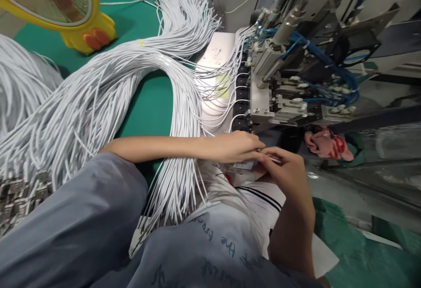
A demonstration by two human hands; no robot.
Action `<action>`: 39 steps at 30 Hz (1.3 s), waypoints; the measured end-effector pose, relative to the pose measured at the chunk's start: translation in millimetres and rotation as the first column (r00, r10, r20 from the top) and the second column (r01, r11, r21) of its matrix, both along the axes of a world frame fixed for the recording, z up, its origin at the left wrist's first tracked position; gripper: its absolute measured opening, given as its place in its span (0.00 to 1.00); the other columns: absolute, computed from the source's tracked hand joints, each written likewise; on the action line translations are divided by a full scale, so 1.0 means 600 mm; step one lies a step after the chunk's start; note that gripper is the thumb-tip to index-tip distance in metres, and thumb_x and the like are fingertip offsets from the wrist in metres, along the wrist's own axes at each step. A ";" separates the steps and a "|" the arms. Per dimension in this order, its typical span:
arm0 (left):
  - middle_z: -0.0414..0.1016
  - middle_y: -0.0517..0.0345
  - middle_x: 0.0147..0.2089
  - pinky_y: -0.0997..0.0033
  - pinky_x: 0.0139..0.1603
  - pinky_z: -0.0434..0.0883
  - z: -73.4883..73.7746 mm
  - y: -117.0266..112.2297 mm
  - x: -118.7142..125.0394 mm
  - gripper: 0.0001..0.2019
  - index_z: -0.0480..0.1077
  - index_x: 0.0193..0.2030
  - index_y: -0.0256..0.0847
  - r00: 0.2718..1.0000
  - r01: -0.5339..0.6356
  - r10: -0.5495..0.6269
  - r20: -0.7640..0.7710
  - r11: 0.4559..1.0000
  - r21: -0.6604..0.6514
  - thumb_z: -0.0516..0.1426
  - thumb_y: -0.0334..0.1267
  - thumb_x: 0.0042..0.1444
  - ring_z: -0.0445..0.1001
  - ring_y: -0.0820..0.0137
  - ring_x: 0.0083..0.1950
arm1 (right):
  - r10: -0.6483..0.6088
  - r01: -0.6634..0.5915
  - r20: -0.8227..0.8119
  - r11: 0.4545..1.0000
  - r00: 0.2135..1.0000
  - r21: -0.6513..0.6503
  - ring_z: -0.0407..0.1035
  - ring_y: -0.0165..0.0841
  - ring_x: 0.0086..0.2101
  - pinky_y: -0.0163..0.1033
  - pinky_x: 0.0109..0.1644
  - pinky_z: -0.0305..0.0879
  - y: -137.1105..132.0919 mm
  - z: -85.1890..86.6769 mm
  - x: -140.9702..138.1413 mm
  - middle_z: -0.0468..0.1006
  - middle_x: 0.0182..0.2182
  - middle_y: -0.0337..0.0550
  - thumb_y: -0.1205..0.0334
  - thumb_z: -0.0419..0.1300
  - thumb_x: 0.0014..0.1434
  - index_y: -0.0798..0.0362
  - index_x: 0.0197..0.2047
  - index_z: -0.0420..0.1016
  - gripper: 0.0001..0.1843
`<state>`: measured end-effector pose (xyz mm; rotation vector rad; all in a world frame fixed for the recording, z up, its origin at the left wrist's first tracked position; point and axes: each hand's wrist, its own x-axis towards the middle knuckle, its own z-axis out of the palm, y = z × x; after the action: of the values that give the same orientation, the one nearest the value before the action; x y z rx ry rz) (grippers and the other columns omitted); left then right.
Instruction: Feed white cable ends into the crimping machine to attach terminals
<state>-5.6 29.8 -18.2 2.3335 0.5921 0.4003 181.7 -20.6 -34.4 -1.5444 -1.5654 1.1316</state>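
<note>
White wire, thin and short in what shows of it (273, 160), sticks out from between the two hands, just in front of the big grey metal machine with blue tubes (296, 77). The right hand (284, 165) comes up from below and pinches this wire between its thumb and first finger. The left hand (237, 145) reaches in from the left side on a bare arm. Its fingers are curled in and its fingertips are pressed together, touching the tips of the right hand. I cannot tell if the left hand holds the wire too. Under both hands lies a small white card (243, 165), partly hidden. A row of black sockets (241, 103) sits on the near side of the machine, and a few white wires are plugged into them. To the left, a huge bundle of long white wires (108, 99) spreads over the green desk (151, 103) and bends down past the left arm. Shiny metal plugs (19, 196) show at the wire ends in the low left corner. A yellow plastic fan with orange duck feet (82, 20) stands at the top left. A pink and red cloth (324, 145) lies to the right of the hands, under the machine.
</note>
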 end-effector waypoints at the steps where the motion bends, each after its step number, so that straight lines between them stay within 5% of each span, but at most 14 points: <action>1: 0.72 0.50 0.37 0.73 0.38 0.66 -0.003 0.004 -0.001 0.16 0.71 0.44 0.32 1.000 -0.014 0.014 0.027 1.000 -0.013 0.47 0.40 0.65 0.70 0.71 0.37 | -0.085 0.083 -0.076 0.996 0.993 -0.030 0.68 0.31 0.21 0.34 0.22 0.63 0.001 0.000 0.005 0.75 0.20 0.38 0.60 0.66 0.47 0.53 0.27 0.76 0.06; 6: 0.73 0.55 0.34 0.77 0.36 0.66 -0.013 0.010 0.001 0.11 0.74 0.43 0.35 0.975 -0.088 0.098 0.197 0.994 -0.061 0.51 0.31 0.61 0.70 0.75 0.34 | -0.241 0.244 -0.522 0.968 0.818 -0.065 0.70 0.31 0.23 0.38 0.27 0.69 -0.006 -0.019 -0.010 0.77 0.23 0.41 0.52 0.66 0.47 0.53 0.34 0.77 0.14; 9: 0.72 0.57 0.30 0.78 0.32 0.65 -0.019 0.009 0.004 0.09 0.75 0.37 0.34 0.954 -0.167 0.178 0.240 0.984 -0.067 0.53 0.29 0.57 0.69 0.76 0.31 | -0.263 0.285 -0.613 0.956 0.745 -0.065 0.71 0.32 0.24 0.39 0.29 0.70 -0.009 -0.024 -0.024 0.77 0.24 0.43 0.49 0.61 0.52 0.55 0.34 0.77 0.16; 14: 0.71 0.59 0.27 0.79 0.29 0.63 -0.027 0.011 0.008 0.07 0.76 0.33 0.35 0.944 -0.217 0.241 0.225 0.968 -0.130 0.55 0.29 0.54 0.67 0.77 0.28 | -0.302 0.334 -0.520 0.942 0.799 -0.034 0.69 0.29 0.24 0.37 0.30 0.68 -0.009 -0.025 -0.030 0.76 0.24 0.40 0.55 0.64 0.52 0.54 0.33 0.78 0.10; 19: 0.71 0.58 0.28 0.79 0.32 0.64 -0.021 0.009 0.008 0.11 0.77 0.36 0.35 0.952 -0.084 0.150 0.268 0.966 -0.243 0.52 0.34 0.60 0.68 0.77 0.29 | -0.229 0.305 -0.360 0.937 0.905 0.171 0.68 0.29 0.28 0.34 0.30 0.63 -0.008 -0.017 -0.030 0.75 0.27 0.41 0.60 0.62 0.54 0.54 0.18 0.72 0.15; 29: 0.71 0.56 0.29 0.77 0.29 0.63 -0.034 0.010 0.000 0.10 0.76 0.36 0.34 0.968 -0.149 0.124 0.219 0.984 0.100 0.53 0.32 0.58 0.68 0.76 0.29 | -0.137 0.143 -0.048 0.978 0.989 0.151 0.57 0.24 0.20 0.33 0.22 0.51 0.000 0.016 -0.004 0.70 0.19 0.36 0.64 0.63 0.50 0.55 0.26 0.80 0.05; 33: 0.72 0.59 0.28 0.79 0.29 0.63 -0.028 0.008 0.002 0.07 0.76 0.32 0.35 0.960 -0.167 0.165 0.228 0.986 -0.009 0.55 0.28 0.53 0.68 0.77 0.28 | -0.115 0.122 -0.054 0.981 0.992 0.149 0.54 0.24 0.19 0.32 0.22 0.50 0.005 0.010 0.000 0.64 0.15 0.33 0.64 0.63 0.49 0.55 0.23 0.79 0.06; 37: 0.72 0.60 0.25 0.80 0.28 0.63 -0.018 0.004 0.007 0.05 0.75 0.28 0.35 0.954 -0.162 0.211 0.213 0.960 -0.227 0.58 0.30 0.52 0.68 0.78 0.26 | -0.180 0.215 -0.184 0.957 0.966 0.197 0.58 0.25 0.20 0.32 0.23 0.53 0.001 -0.010 -0.018 0.68 0.17 0.35 0.63 0.64 0.50 0.53 0.25 0.81 0.06; 39: 0.71 0.60 0.25 0.81 0.27 0.63 -0.018 0.002 0.007 0.07 0.74 0.27 0.34 0.957 -0.153 0.204 0.208 0.960 -0.236 0.58 0.32 0.53 0.67 0.79 0.26 | -0.236 0.277 -0.184 0.930 0.954 0.243 0.59 0.26 0.21 0.33 0.24 0.55 -0.005 -0.014 -0.029 0.69 0.18 0.35 0.63 0.62 0.51 0.53 0.26 0.81 0.06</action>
<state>-1.4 31.3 -28.9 1.9960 0.6989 0.6477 164.2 -23.3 -42.5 -1.3996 -1.3080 0.8335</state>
